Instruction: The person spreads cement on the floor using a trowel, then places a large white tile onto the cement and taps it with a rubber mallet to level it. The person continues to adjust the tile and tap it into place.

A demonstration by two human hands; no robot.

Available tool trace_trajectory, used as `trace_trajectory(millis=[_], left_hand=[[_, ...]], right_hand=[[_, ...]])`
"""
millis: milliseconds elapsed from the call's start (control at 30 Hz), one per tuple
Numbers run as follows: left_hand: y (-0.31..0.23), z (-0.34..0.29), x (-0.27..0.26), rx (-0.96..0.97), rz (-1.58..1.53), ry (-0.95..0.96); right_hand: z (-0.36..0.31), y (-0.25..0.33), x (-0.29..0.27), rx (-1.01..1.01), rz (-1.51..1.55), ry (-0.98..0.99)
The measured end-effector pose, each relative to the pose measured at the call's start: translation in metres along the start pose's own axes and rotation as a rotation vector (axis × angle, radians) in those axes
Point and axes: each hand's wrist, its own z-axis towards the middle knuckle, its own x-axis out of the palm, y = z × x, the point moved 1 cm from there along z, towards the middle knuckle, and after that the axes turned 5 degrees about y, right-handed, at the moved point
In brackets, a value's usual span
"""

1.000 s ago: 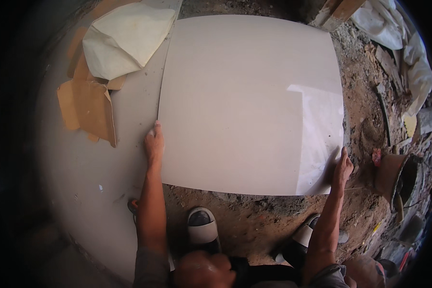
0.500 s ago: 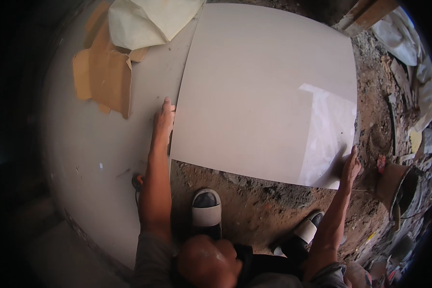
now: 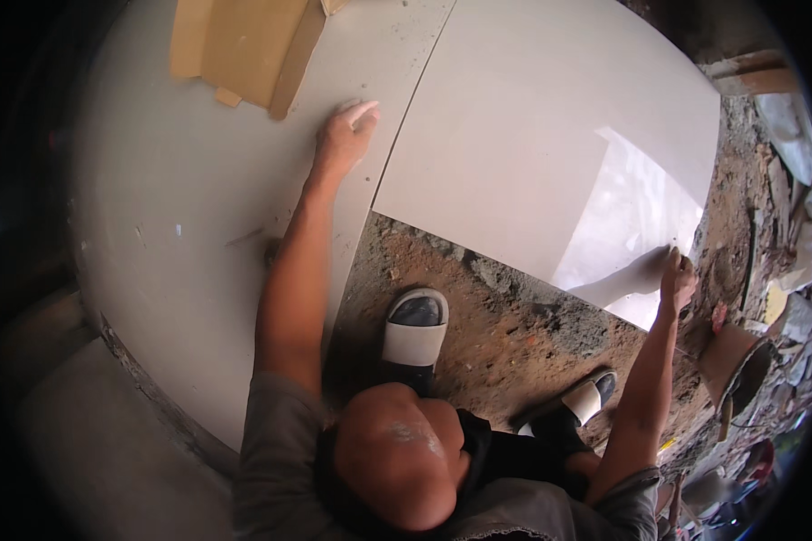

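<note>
A large pale, glossy floor tile (image 3: 505, 135) lies over the ground in front of me. A thin dark line separates it from the pale floor tiles (image 3: 198, 298) on the left. My left hand (image 3: 345, 140) is over those left tiles, a little away from the line, with fingers bent, slightly apart and nothing in them. At the large tile's right edge, near its front corner, is my right hand (image 3: 679, 281), its fingers drawn together. Whether they pinch the edge or something small is hidden. A bright reflection and my arm's dark reflection show on the tile.
Rough brown soil with grey mortar (image 3: 505, 298) lies before the tile, where my sandals (image 3: 415, 329) stand. Folded cardboard (image 3: 253, 45) rests on the left floor. A bucket-like container (image 3: 731, 361) and rubble are at right; a wooden piece (image 3: 758, 77) stands at far right.
My left hand has left the large tile's left edge and moved onto the floor tiles beside it. My right hand's fingers have curled in at the right edge. The view has shifted and turned.
</note>
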Motion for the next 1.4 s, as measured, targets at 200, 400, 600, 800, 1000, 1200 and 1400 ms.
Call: trace_trajectory(millis=[200, 400, 600, 800, 1000, 1200, 1400], left_hand=[[0.017, -0.020, -0.004, 0.141, 0.298, 0.007], [0.030, -0.106, -0.013, 0.116, 0.389, 0.153], [0.037, -0.128, -0.013, 0.036, 0.372, 0.204], [0.032, -0.125, -0.014, 0.056, 0.379, 0.210], [0.031, -0.126, -0.014, 0.028, 0.396, 0.218], [0.034, -0.130, -0.011, 0.026, 0.392, 0.196], [0.035, -0.129, -0.013, 0.021, 0.381, 0.190]], right_hand=[[0.019, -0.011, -0.005, 0.130, -0.021, 0.103], [0.035, -0.023, 0.009, 0.156, 0.002, 0.087], [0.060, -0.023, 0.002, 0.277, -0.002, 0.199], [-0.065, 0.125, 0.004, -0.480, 0.144, -0.064], [-0.272, 0.275, 0.047, -1.434, -0.259, 0.573], [-0.269, 0.303, 0.060, -1.550, -0.235, 0.311], [-0.269, 0.306, 0.056, -1.624, -0.219, 0.356]])
